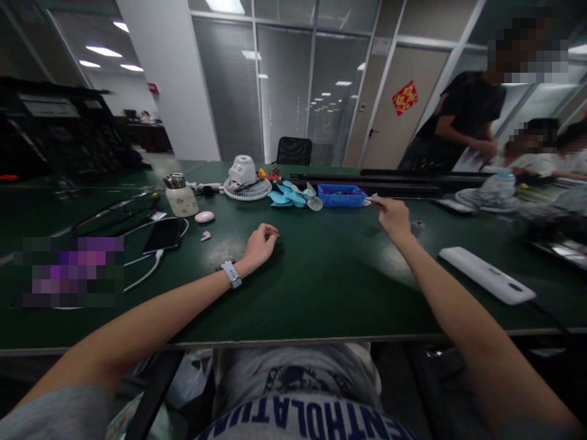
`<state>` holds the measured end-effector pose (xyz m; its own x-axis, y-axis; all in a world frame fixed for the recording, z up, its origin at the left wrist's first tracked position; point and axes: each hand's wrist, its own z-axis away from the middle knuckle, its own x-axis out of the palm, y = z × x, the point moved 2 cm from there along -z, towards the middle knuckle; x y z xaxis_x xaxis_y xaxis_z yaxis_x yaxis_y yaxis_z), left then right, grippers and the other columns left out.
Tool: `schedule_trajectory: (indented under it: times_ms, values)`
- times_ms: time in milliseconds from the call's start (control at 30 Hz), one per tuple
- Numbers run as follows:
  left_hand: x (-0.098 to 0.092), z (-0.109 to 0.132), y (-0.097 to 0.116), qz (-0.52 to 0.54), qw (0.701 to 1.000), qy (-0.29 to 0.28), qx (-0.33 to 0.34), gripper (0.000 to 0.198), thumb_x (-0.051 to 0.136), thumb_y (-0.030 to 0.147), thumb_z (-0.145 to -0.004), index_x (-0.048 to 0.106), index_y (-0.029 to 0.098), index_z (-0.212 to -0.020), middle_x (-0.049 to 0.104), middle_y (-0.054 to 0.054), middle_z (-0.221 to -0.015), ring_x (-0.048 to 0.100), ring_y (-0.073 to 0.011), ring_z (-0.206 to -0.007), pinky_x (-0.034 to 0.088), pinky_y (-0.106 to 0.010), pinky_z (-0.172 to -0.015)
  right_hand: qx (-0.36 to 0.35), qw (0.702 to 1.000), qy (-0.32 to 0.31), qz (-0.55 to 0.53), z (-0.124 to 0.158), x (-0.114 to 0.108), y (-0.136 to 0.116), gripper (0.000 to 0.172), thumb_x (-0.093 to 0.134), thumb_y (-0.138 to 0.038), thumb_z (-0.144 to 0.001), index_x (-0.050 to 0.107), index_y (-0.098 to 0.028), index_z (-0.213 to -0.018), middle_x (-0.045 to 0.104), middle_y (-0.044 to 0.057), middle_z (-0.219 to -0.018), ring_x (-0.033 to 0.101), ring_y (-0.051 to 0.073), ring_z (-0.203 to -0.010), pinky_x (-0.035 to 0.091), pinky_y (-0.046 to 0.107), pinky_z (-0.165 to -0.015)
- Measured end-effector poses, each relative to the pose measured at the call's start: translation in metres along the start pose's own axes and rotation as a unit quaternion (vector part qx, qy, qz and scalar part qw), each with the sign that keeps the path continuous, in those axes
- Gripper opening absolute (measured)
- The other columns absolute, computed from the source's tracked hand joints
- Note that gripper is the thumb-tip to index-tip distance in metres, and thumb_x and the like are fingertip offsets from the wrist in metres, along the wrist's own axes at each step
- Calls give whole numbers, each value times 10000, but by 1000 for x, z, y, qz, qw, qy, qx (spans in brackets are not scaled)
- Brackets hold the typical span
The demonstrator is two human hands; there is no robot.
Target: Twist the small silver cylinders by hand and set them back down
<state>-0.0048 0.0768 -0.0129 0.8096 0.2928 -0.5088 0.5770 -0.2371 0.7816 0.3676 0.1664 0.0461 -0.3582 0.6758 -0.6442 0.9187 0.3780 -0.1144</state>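
My left hand (262,245) rests on the green table (316,299), fingers loosely curled and slightly apart, with nothing in it. Farther right, my right hand (392,215) is closed in a pinch by the right end of a blue basket (342,197); what its fingertips hold is too small to make out. Small items lie in the basket, too small to name. Light blue fan blades (288,195) lie just left of it, and beyond them stands a white fan part (243,174) on a round grille. A small metal piece (417,226) sits right of my right hand.
A cream bottle (182,200), a pink case (204,217), an earbud (206,236) and a cabled phone (164,236) are at left. A white power strip (487,275) lies at right. Long black bars (394,185) cross the back. A person (472,116) stands at back right.
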Motion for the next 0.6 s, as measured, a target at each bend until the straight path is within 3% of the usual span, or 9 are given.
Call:
schedule_trajectory:
  times_ms: [67,167,600]
  values:
    - [1,0,-1,2,1000,0,-1,151,485,171,-816,520,197,-960,711,-90,-1001,649,-222,-994,470,-386,-891,49,999,0,20,0,0,29,401,481,-96,-815,720,-182,-1125,725,106,-1057,666,271,-959,492,388,-855]
    - [1,-1,-2,1,1000,0,-3,160,485,176,-819,504,199,-976,712,-90,-1003,652,-221,-990,470,-382,-878,73,997,-4,19,4,6,49,392,489,-116,-811,719,-170,-1124,729,109,-1039,671,269,-950,500,375,-847]
    - [1,-1,-4,4,1000,-1,3,155,500,177,-812,506,206,-964,714,-76,-993,654,-214,-992,474,-383,-878,71,997,-8,-2,5,21,55,413,465,-111,-791,726,-188,-1101,724,87,-1078,663,262,-992,493,376,-879]
